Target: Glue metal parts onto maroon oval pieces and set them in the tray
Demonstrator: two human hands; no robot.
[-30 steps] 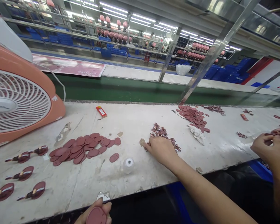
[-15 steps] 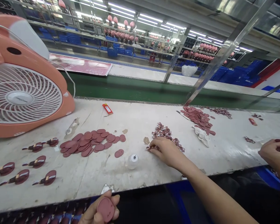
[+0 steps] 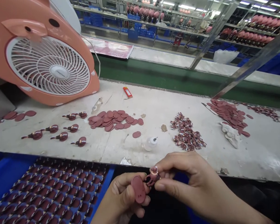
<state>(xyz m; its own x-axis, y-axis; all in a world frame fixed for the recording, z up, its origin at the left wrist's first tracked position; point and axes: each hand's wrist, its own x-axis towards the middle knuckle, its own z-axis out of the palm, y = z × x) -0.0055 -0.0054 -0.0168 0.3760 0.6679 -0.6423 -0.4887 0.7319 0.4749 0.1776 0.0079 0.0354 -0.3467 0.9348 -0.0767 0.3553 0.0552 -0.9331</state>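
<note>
My left hand [image 3: 121, 199] is closed around a dark-red oval piece [image 3: 138, 189], held upright below the table's front edge. My right hand [image 3: 184, 180] pinches a small dark-red ornament [image 3: 152, 176] and holds it against the oval's right side. On the white table lie a heap of the same ovals [image 3: 114, 117], one loose oval [image 3: 136, 134], a pile of small ornaments [image 3: 186, 133] and a small clear glue bottle [image 3: 150, 143]. Several assembled pieces [image 3: 60, 132] lie in rows at the left.
An orange fan [image 3: 46, 59] stands at the back left. A blue tray [image 3: 4, 174] full of finished pieces sits low at the left. An orange lighter [image 3: 127, 92], a second oval heap [image 3: 226, 112], a white rag [image 3: 231, 135] and a green conveyor [image 3: 168, 82] lie beyond.
My right hand has left the ornament pile with one ornament and come back to the oval in my left hand. The view has tilted down and left; the other person's hands are out of sight.
</note>
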